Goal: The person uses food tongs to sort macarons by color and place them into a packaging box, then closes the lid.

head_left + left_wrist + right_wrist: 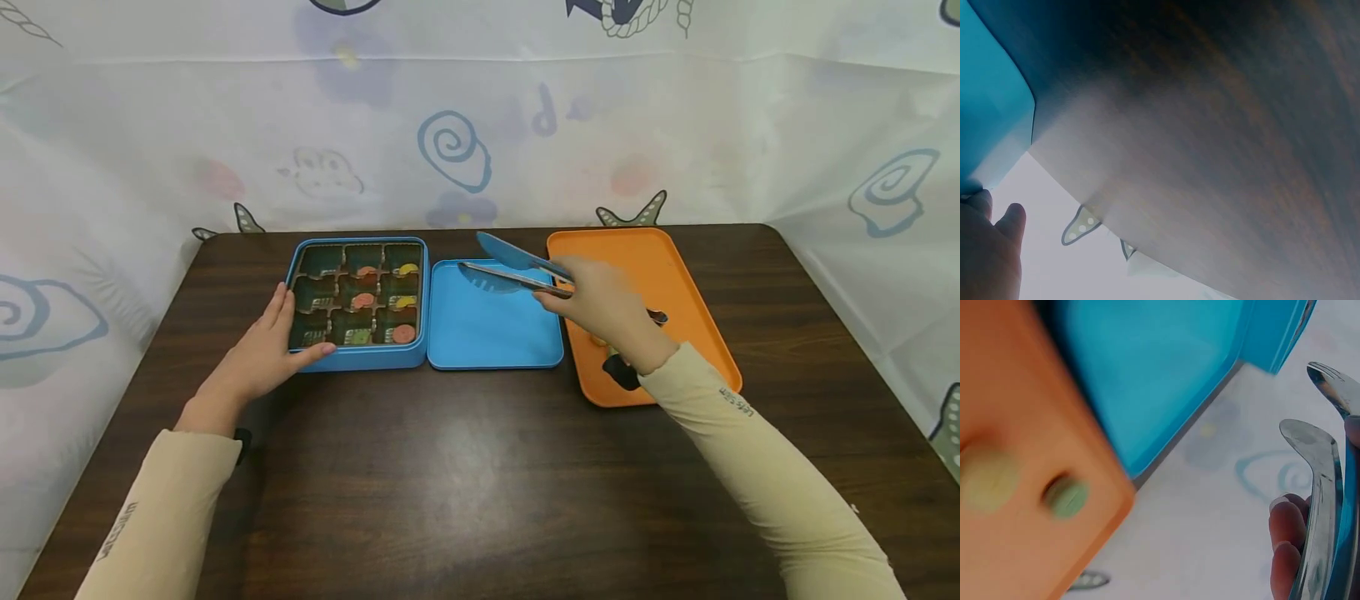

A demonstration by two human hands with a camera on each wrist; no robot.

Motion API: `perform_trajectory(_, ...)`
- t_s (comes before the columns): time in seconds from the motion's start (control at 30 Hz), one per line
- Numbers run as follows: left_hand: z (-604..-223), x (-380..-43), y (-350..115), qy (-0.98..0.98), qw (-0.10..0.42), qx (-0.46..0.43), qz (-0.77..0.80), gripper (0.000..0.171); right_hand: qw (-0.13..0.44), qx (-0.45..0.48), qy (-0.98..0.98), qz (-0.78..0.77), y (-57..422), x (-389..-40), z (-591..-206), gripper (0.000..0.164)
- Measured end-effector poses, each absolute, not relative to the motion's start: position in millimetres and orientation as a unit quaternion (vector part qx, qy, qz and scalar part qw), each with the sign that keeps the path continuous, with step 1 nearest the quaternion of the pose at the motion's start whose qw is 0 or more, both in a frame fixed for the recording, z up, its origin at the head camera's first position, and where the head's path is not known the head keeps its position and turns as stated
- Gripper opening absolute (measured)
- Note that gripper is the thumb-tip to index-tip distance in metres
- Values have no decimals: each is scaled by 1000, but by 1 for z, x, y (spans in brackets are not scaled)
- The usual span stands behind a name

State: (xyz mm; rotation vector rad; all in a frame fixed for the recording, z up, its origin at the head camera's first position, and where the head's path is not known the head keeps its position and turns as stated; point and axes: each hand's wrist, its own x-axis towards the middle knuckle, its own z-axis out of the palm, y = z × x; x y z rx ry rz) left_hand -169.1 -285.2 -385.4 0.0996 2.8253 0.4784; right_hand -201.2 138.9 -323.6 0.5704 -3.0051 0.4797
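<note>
My left hand (258,358) rests against the left side of a blue box (378,358), fingers straight along its edge and thumb on the front rim. A dark divided insert fills the box, with small pieces in several compartments: yellow (406,302), pinkish-red (363,301), green and a round pink one (403,334). My right hand (607,304) grips metal tongs (510,252) above the blue lid-like tray (495,333). Their tips stand apart with nothing between them; in the right wrist view the tongs (1319,469) have one slotted end.
Right of the blue tray lies an orange tray (697,333), partly hidden by my right forearm. On it are a black object (620,372) and, blurred in the right wrist view, a green piece (1066,497) and a yellowish round piece (988,478). A patterned cloth (525,150) hangs behind the table.
</note>
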Motion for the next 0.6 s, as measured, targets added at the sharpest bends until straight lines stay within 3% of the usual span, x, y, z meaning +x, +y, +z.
perform_trajectory(0.2, -386, -169, -285, 976, 138, 32, 168, 113, 25, 152, -975, 160, 179, -200, -327, 39)
perform_trajectory(0.4, -386, -168, -286, 975, 140, 32, 167, 112, 65, 144, -981, 115, 211, -193, -337, 46)
perform_trajectory(0.6, -386, -168, -286, 974, 135, 36, 176, 112, 53, 130, -984, 111, 232, -188, -347, 48)
